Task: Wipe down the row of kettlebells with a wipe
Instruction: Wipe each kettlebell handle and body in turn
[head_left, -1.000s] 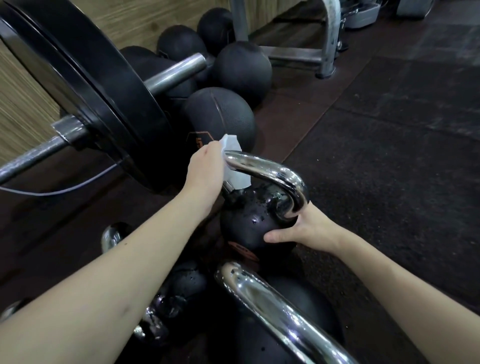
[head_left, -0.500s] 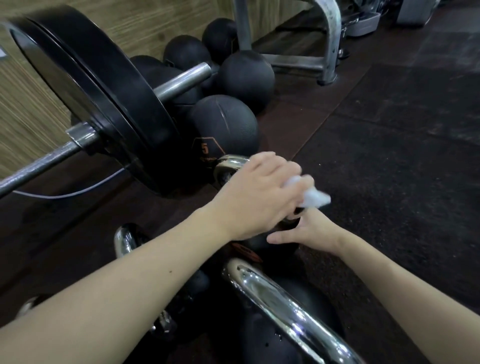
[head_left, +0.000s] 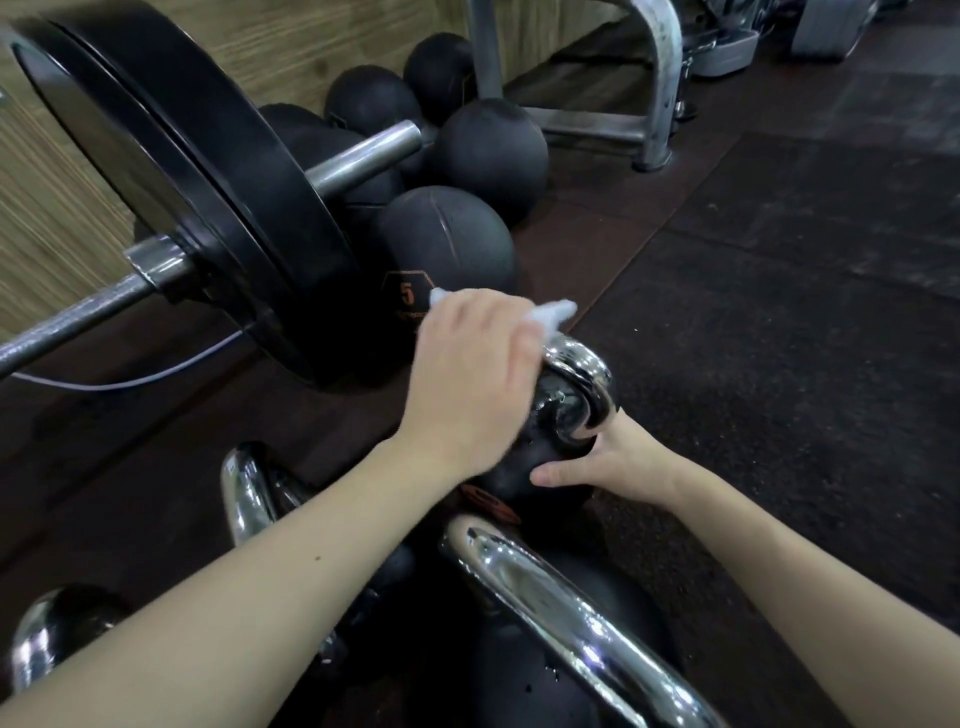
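Two bare forearms come into the head view from the lower edge, with no sleeve, watch, band or glove on either one. The left hand (head_left: 470, 379) is seen from the back, its knuckles and wrist plain and without rings, and a small dark mole shows on the left forearm partway along. The right hand (head_left: 615, 460) is likewise unadorned, its wrist and thumb in view, with no jewellery or markings visible on it
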